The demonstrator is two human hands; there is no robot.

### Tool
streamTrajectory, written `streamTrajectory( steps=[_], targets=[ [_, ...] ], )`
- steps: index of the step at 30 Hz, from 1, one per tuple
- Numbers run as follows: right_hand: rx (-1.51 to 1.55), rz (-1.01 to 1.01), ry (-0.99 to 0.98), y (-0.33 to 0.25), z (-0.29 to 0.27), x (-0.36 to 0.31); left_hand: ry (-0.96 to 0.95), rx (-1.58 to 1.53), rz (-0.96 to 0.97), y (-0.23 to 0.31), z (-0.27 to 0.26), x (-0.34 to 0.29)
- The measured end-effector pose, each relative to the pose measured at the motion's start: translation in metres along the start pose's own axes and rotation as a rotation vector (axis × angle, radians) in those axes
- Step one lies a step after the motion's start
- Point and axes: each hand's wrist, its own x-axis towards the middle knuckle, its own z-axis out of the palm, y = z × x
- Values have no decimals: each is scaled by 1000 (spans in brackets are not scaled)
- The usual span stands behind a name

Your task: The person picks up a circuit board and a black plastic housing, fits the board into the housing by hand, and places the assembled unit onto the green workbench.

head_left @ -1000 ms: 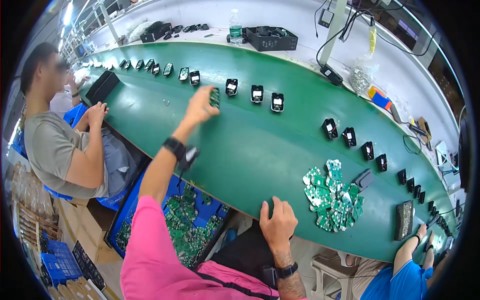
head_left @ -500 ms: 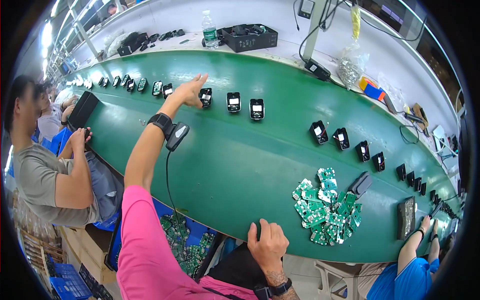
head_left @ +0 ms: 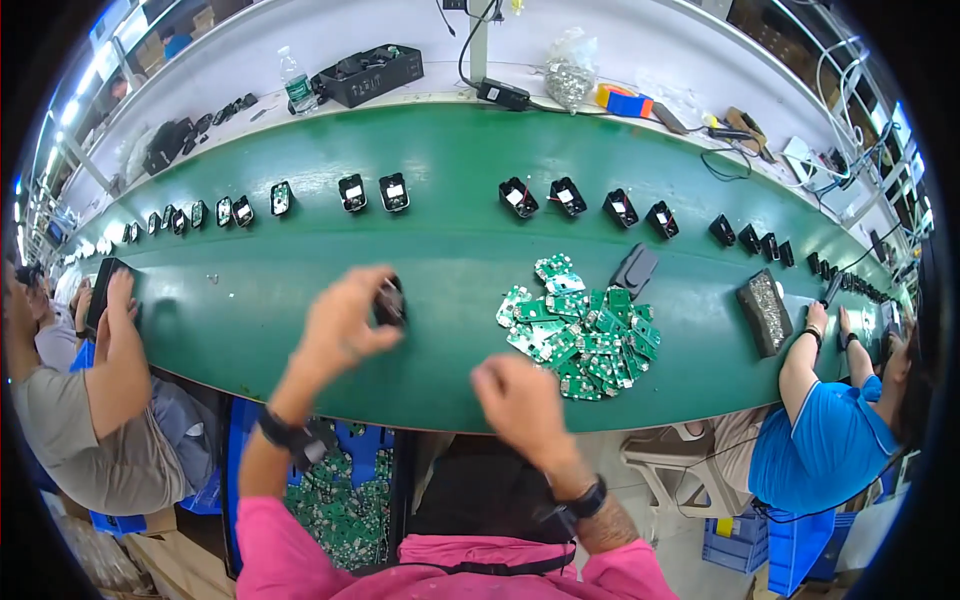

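My left hand (head_left: 345, 315) is closed around a small black plastic housing (head_left: 391, 301) and holds it over the green bench. My right hand (head_left: 525, 405) is above the near edge, to the right of the housing and left of the board pile. Its fingers are bent and smeared, and their undersides are hidden. A loose pile of green circuit boards (head_left: 580, 330) lies to the right of both hands. Beyond them, black housings stand in a spaced row, among them one housing (head_left: 352, 193) left of the middle and another (head_left: 518, 198) right of it.
A dark grey block-like piece (head_left: 635, 270) lies beside the pile. Further right is a speckled slab (head_left: 765, 312). A blue bin (head_left: 340, 470) of boards stands below the bench. Co-workers sit at both sides. The back shelf holds a bottle (head_left: 297, 80) and a black tray (head_left: 370, 77).
My left hand has come back from the row toward me with a black housing. My right hand has risen from the near edge. The whole view has turned to the right.
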Motion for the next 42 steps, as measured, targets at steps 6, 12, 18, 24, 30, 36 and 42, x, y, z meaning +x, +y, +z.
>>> streamTrajectory(
  steps=[6, 12, 18, 24, 30, 36, 42],
  targets=[
    [-610, 326, 18, 83, -75, 107, -41, -155, 129, 86, 62, -58],
    [-484, 431, -243, 80, -31, 138, 123, -168, 160, 75, 76, -84],
    [-251, 221, 46, 77, -26, 122, 362, -362, -189, 69, 92, -117],
    [674, 432, -46, 29, -99, 49, 369, -543, -140, 94, 105, -95],
    [982, 773, -99, -1, -33, 5, 502, -503, -181, 85, 105, -104],
    [1042, 793, -84, 12, -26, 1, 521, -360, -96, 101, 116, -85],
    [952, 766, -131, 16, -19, -9, 449, -755, -202, 98, 126, -73]
  ],
)
